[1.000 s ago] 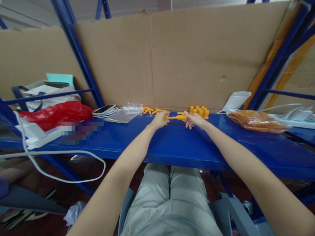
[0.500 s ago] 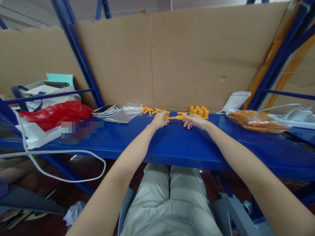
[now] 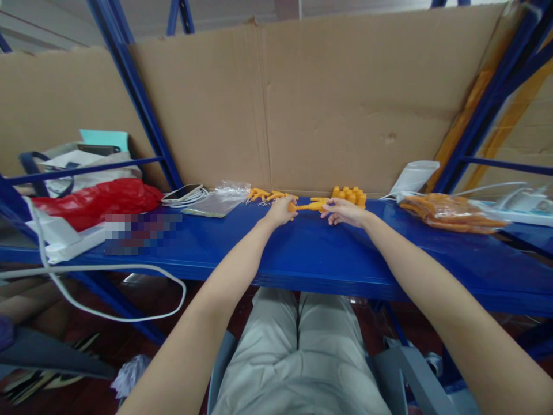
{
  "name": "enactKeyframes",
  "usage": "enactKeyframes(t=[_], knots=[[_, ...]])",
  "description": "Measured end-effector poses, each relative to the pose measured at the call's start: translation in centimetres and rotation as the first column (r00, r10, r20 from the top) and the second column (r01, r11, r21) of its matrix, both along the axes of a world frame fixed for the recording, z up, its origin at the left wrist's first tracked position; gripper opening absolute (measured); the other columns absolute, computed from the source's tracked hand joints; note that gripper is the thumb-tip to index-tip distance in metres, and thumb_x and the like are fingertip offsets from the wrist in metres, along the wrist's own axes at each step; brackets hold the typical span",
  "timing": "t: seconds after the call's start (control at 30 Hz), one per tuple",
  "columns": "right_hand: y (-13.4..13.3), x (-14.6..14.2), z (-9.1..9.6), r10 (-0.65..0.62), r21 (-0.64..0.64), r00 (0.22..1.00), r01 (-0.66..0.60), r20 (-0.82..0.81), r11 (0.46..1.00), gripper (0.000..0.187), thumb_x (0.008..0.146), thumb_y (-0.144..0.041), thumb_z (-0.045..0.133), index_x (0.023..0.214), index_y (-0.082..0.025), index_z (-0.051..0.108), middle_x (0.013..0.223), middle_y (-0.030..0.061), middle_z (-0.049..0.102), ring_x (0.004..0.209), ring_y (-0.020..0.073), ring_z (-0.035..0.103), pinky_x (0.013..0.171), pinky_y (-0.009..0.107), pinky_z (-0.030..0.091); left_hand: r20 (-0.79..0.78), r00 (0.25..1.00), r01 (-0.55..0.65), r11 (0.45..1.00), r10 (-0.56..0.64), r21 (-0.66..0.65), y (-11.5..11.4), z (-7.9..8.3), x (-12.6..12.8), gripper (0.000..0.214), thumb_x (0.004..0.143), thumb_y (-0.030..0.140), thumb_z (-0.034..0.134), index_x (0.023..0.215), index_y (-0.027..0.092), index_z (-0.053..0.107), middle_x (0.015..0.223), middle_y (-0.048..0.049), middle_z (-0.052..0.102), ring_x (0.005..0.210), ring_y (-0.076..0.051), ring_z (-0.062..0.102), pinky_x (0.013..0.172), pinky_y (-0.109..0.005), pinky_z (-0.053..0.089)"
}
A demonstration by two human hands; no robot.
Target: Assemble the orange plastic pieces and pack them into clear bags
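Observation:
Between my hands lies a slim yellow-orange plastic piece (image 3: 303, 207) with a ribbed, screw-like middle and a wider right end, level just above the blue shelf top (image 3: 317, 248). My left hand (image 3: 280, 212) is closed around its left end, and the fingers hide that part. At the wider end, my right hand (image 3: 347, 212) pinches it between thumb and forefinger, the other fingers loosely curled. Several yellow pieces with small metal chains (image 3: 259, 194) lie left of and behind my left hand. Right behind my right hand sits a cluster of yellow knobbed pieces (image 3: 353, 196).
Left are a clear plastic bag (image 3: 218, 202), a phone (image 3: 188, 191) on a white cable, and a red plastic bag (image 3: 103, 202). A bag of orange pieces (image 3: 449, 212) lies right. Cardboard (image 3: 328, 104) stands along the back, with blue posts (image 3: 142, 98) at the sides.
My right hand has shifted very slightly, with its fingers and the wider end of the yellow piece at a slightly different angle. The left hand keeps its place.

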State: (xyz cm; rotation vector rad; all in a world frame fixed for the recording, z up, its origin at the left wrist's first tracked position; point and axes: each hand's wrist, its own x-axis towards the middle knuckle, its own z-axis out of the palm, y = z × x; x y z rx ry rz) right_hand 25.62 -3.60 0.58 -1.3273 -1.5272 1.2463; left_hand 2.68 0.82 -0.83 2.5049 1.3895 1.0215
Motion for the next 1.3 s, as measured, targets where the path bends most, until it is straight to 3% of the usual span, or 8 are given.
enactKeyframes(t=[0.23, 0.47, 0.57, 0.7, 0.93, 1.0, 1.13, 1.3], knots=[[0.4, -0.8, -0.3, -0.091, 0.031, 0.986, 0.088, 0.139, 0.996, 0.062, 0.091, -0.071, 0.043, 0.09, -0.014, 0.065, 0.054, 0.007, 0.061, 0.038, 0.0103, 0.05, 0.037, 0.021, 0.039, 0.017, 1.0, 0.009, 1.0, -0.008, -0.018, 0.0, 0.0, 0.0, 0.026, 0.068, 0.01, 0.074, 0.089, 0.019, 0.06, 0.084, -0.002, 0.067, 0.086, -0.021, 0.066, 0.087, -0.036, 0.053], [0.5, 0.1, -0.7, -0.052, 0.108, 0.996, 0.043, 0.075, 0.993, 0.045, 0.086, -0.039, 0.072, 0.124, -0.022, 0.057, 0.1, 0.0079, 0.073, 0.055, 0.0087, 0.062, 0.045, 0.018, 0.046, 0.009, 1.0, 0.0, 1.0, 0.0, -0.024, 0.2, -0.1, -0.1, 0.026, 0.069, 0.012, 0.074, 0.089, 0.02, 0.06, 0.081, -0.0004, 0.067, 0.082, -0.019, 0.066, 0.084, -0.035, 0.056], [0.9, -0.2, -1.1, -0.097, 0.169, 0.987, 0.075, 0.127, 0.983, 0.036, 0.087, -0.047, 0.069, 0.104, -0.016, 0.066, 0.083, 0.0083, 0.071, 0.049, 0.0077, 0.056, 0.043, 0.019, 0.043, 0.003, 1.0, -0.005, 1.0, 0.005, -0.017, 0.0, 0.0, -0.1, 0.026, 0.069, 0.01, 0.074, 0.088, 0.02, 0.059, 0.084, -0.0011, 0.068, 0.084, -0.02, 0.066, 0.086, -0.036, 0.055], [0.8, -0.9, -0.9, -0.15, 0.16, 0.967, 0.118, 0.206, 0.98, 0.057, 0.089, -0.068, 0.052, 0.081, -0.014, 0.067, 0.059, 0.0069, 0.061, 0.041, 0.0086, 0.05, 0.038, 0.02, 0.037, 0.016, 1.0, -0.011, 1.0, 0.012, -0.013, -0.3, 0.2, -0.1, 0.026, 0.068, 0.008, 0.074, 0.086, 0.019, 0.059, 0.093, -0.0047, 0.069, 0.092, -0.022, 0.066, 0.09, -0.038, 0.053], [0.2, -0.5, -0.5, -0.077, 0.155, 0.994, 0.065, 0.072, 0.986, 0.041, 0.084, -0.047, 0.072, 0.113, -0.019, 0.062, 0.098, 0.0101, 0.073, 0.053, 0.008, 0.061, 0.042, 0.017, 0.043, 0.033, 0.999, -0.015, 0.998, 0.017, -0.057, -0.3, 0.3, -0.1, 0.026, 0.069, 0.009, 0.074, 0.089, 0.018, 0.06, 0.087, -0.0034, 0.067, 0.085, -0.021, 0.066, 0.087, -0.037, 0.054], [0.4, -0.6, -0.7, -0.11, 0.17, 0.989, 0.092, 0.096, 0.981, 0.036, 0.089, -0.049, 0.065, 0.102, -0.016, 0.065, 0.087, 0.0105, 0.072, 0.049, 0.0076, 0.057, 0.041, 0.018, 0.042, 0.023, 1.0, -0.003, 0.999, 0.004, -0.043, -0.2, 0.2, -0.1, 0.027, 0.068, 0.01, 0.075, 0.089, 0.018, 0.06, 0.09, -0.0036, 0.068, 0.088, -0.021, 0.066, 0.089, -0.038, 0.053], [0.7, -1.2, -0.7, -0.186, 0.144, 0.962, 0.159, 0.199, 0.977, 0.061, 0.092, -0.069, 0.044, 0.087, -0.014, 0.068, 0.058, 0.0087, 0.062, 0.04, 0.0094, 0.05, 0.035, 0.02, 0.036, 0.02, 0.999, 0.027, 1.0, -0.027, -0.007, 0.1, 0.1, -0.1, 0.029, 0.066, 0.01, 0.077, 0.088, 0.019, 0.061, 0.095, -0.0034, 0.069, 0.094, -0.021, 0.066, 0.09, -0.036, 0.053], [0.6, -0.6, -0.5, -0.076, 0.114, 0.989, 0.062, 0.128, 0.992, 0.052, 0.089, -0.065, 0.055, 0.108, -0.017, 0.064, 0.083, 0.0105, 0.072, 0.048, 0.0094, 0.059, 0.037, 0.018, 0.037, -0.014, 1.0, -0.018, 1.0, 0.018, -0.021, 0.1, 0.1, -0.1, 0.029, 0.069, 0.011, 0.077, 0.093, 0.017, 0.062, 0.092, -0.0034, 0.069, 0.089, -0.02, 0.066, 0.086, -0.036, 0.054]])
